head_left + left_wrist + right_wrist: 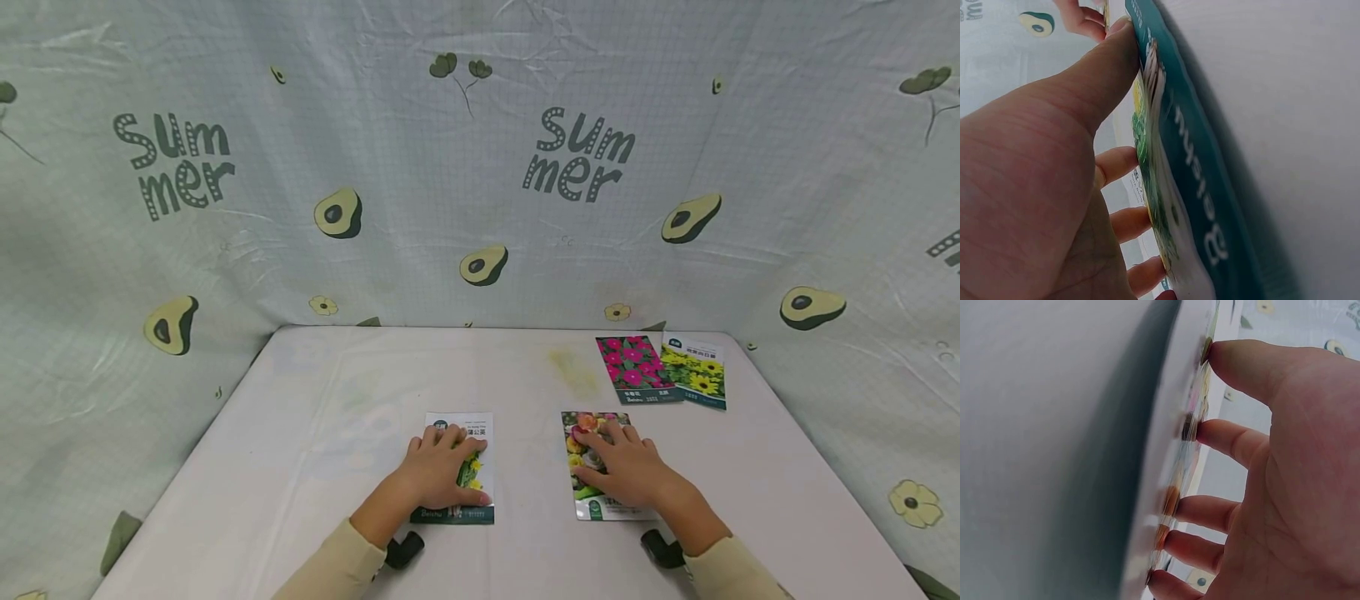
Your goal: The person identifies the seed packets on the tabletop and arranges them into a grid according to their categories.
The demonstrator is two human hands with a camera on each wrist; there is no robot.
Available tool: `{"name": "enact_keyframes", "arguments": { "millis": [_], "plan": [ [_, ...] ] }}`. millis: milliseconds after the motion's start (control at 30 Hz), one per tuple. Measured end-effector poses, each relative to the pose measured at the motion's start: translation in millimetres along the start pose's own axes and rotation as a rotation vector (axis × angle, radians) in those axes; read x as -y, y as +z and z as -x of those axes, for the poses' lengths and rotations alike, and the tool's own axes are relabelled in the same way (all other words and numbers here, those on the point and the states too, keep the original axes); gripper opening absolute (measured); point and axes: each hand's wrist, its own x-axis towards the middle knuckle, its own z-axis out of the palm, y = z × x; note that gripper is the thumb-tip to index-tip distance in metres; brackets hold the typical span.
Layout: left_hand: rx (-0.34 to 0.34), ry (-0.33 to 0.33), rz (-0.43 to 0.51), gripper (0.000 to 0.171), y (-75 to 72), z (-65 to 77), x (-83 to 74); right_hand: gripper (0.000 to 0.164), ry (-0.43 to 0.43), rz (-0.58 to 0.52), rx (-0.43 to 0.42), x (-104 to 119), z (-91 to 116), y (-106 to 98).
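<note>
In the head view my left hand rests on a seed packet with yellow flowers and a teal bottom band; the hand covers much of its picture. My right hand lies over another seed packet, printed with multicoloured flowers and with a white strip at its near end. Both packets are flat on the white table, side by side with a gap between. In the left wrist view, thumb and spread fingertips touch the packet's face. The right wrist view has the spread fingertips against the other packet's printed side.
At the table's far right lie two more seed packets, one with pink flowers overlapping one with yellow flowers. A pale avocado-print cloth hangs behind and beside the white table. A yellowish stain marks the tabletop.
</note>
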Motion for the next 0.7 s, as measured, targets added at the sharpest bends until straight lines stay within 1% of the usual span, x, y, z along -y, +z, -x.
{"name": "enact_keyframes", "arguments": {
  "millis": [433,700],
  "plan": [
    [0.018,-0.009,-0.014,0.083,-1.5,0.1,-1.9,0.066,-0.031,0.001,-0.017,2.0,-2.0,3.8],
    [0.022,-0.013,-0.014,0.081,-1.1,-1.0,-1.0,0.065,-0.05,0.035,-0.017,5.3,-4.4,5.3]
  ]
}}
